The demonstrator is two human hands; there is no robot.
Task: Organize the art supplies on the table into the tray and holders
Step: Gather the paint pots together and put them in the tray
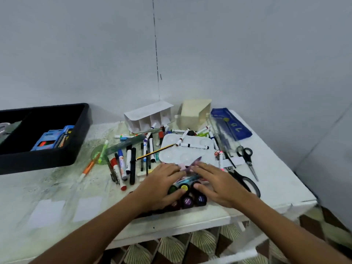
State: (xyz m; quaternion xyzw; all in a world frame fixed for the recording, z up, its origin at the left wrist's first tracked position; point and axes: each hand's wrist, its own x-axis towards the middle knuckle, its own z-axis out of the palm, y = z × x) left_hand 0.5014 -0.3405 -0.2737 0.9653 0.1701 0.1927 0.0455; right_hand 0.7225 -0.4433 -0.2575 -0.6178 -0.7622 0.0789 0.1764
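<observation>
Both hands lie palm-down over a cluster of small paint jars (187, 199) at the near edge of the table (276, 187). The left hand (162, 185) covers the jars on its side with fingers spread and nearly straight, its thumb resting on the yellow-lidded jar; the right hand (215, 184) is likewise flat and relaxed, its thumb touching a dark jar lid. Neither hand visibly curls round anything. Their fingertips meet over some purple and pink paper scraps (187, 165), which lie between the jars and a white paint palette (190, 149) just beyond. A yellow-and-black pencil (155, 151) leans onto the palette's left rim, and several markers rest on top of it. Left of the left hand lies a loose row of markers and pens (129, 164). Right of the right hand are two pairs of scissors (245, 180), the larger nearly touching the wrist. Farther back stand a white divided holder (148, 116), a cream box (194, 112) and a blue pouch (231, 123). Well off to the left sits the black tray (57, 155), already holding a blue pack.
</observation>
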